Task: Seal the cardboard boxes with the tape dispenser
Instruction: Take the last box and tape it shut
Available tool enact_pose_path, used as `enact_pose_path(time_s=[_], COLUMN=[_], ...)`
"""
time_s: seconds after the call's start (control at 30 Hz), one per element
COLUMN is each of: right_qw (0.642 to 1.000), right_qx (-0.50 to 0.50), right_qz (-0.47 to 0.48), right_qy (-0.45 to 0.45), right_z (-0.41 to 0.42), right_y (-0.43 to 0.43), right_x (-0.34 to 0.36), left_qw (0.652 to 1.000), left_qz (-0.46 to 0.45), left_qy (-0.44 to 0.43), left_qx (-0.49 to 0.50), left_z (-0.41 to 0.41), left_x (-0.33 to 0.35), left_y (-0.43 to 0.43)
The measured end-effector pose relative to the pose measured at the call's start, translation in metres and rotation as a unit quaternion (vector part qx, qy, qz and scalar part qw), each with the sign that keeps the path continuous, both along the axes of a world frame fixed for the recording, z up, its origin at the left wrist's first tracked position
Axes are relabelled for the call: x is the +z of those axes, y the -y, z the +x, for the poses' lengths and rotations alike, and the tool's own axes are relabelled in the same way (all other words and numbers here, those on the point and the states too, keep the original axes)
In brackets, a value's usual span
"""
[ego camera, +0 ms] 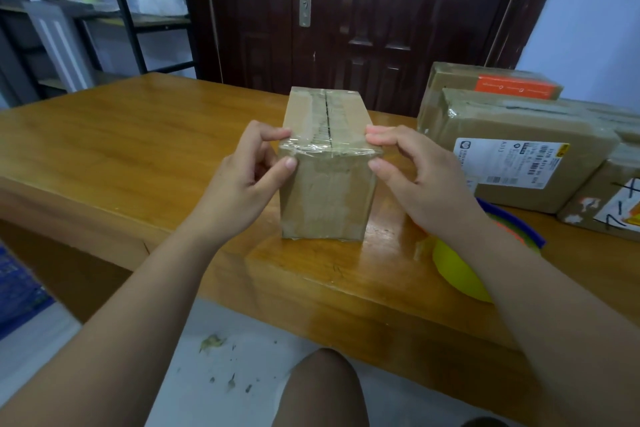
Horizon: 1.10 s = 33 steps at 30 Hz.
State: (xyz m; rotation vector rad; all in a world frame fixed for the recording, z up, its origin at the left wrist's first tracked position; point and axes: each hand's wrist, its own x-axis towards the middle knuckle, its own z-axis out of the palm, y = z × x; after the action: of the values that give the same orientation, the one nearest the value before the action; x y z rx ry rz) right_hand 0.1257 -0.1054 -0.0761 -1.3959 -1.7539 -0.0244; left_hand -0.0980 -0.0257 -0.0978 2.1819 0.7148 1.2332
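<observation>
Small upright brown cardboard box (327, 184) at the centre of the glossy wooden table (138, 149), clear tape already along the top seam and folded over the near edge. Pinched at both near top corners: left hand (249, 177) at 9 o'clock, right hand (415, 177) at 3, fingers on top, thumbs on the front. Yellow-and-blue plastic tape dispenser (457, 274) idle at 4 o'clock. Probably nearly finished here. Stacked brown parcels (519, 121) at 2 o'clock, seemingly taped, not certain.
</observation>
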Motion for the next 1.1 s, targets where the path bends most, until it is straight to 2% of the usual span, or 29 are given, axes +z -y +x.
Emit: enact_pose_path(time_s=[0.23, 0.33, 0.4, 0.53, 0.67, 0.87, 0.97, 1.1], right_qw=[0.999, 0.999, 0.998, 0.997, 0.996, 0.995, 0.994, 0.994], right_qx=[0.009, -0.004, -0.011, -0.015, -0.012, -0.001, 0.004, -0.009], right_qz=[-0.045, -0.054, -0.058, -0.072, -0.090, -0.079, -0.067, -0.038], right_qy=[0.014, -0.007, -0.003, 0.010, 0.026, 0.058, 0.084, 0.106], right_z=[0.004, 0.001, 0.001, 0.001, 0.001, 0.001, 0.003, 0.000], right_y=[0.000, -0.006, -0.008, -0.008, -0.006, -0.007, -0.007, -0.005], right_x=[0.021, 0.026, 0.028, 0.031, 0.031, 0.032, 0.032, 0.029], left_qw=[0.986, 0.996, 0.997, 0.995, 0.998, 0.997, 0.997, 0.999], left_qz=[0.133, 0.070, 0.047, -0.001, -0.044, -0.051, -0.039, 0.016], left_qy=[-0.071, -0.026, 0.001, -0.013, -0.021, -0.047, -0.064, -0.041], left_qx=[0.068, 0.046, 0.066, 0.101, 0.045, -0.029, -0.020, 0.012], left_z=[-0.005, -0.006, -0.002, 0.016, 0.018, 0.010, 0.007, 0.013], left_x=[0.011, 0.020, 0.028, 0.040, 0.040, 0.036, 0.035, 0.028], left_y=[-0.001, 0.002, 0.003, -0.002, -0.008, -0.006, -0.006, -0.001])
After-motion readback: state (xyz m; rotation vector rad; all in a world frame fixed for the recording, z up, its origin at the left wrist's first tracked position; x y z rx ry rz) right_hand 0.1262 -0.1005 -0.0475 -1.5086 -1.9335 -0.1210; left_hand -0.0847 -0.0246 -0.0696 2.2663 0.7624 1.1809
